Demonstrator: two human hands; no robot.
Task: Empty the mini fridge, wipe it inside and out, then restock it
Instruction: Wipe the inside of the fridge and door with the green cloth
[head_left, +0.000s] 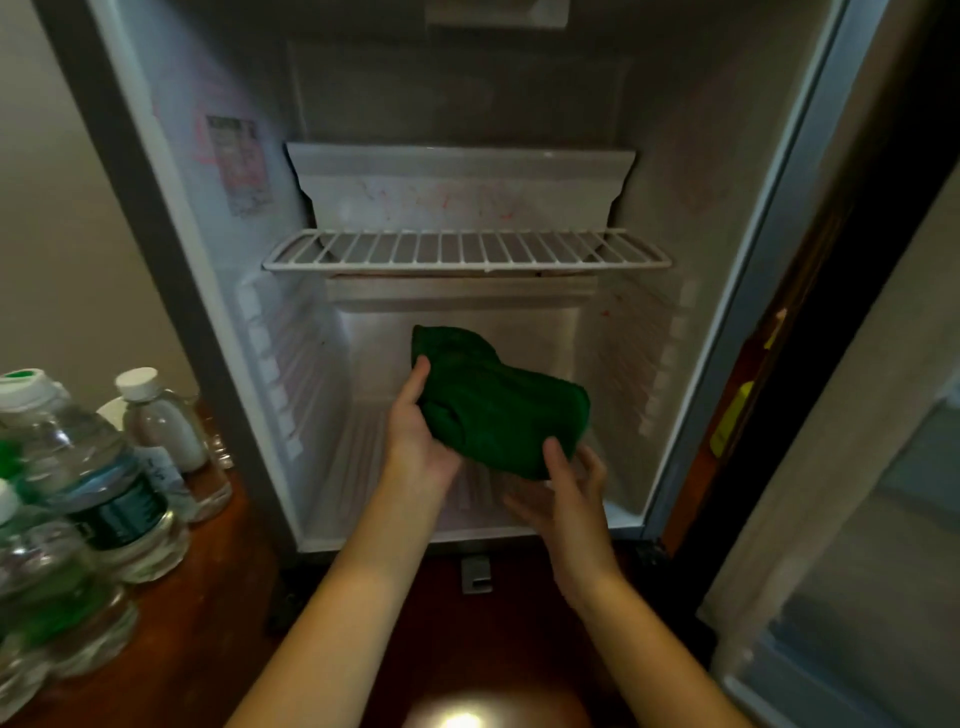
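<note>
The mini fridge (171, 270) stands open in front of me with nothing on its white wire shelf (467, 252) or its floor. A folded dark green cloth (498, 400) is held in the lower compartment, just above the ribbed floor. My left hand (415, 431) grips the cloth's left edge, thumb on top. My right hand (566, 493) holds the cloth's lower right corner from below, fingers spread. Reddish smears mark the back wall and the ledge above the shelf.
Several plastic water bottles (98, 467) and a small white-capped bottle (161, 421) stand on the wooden surface at the left. The open fridge door (852, 467) stands at the right. A sticker (239, 161) is on the left inner wall.
</note>
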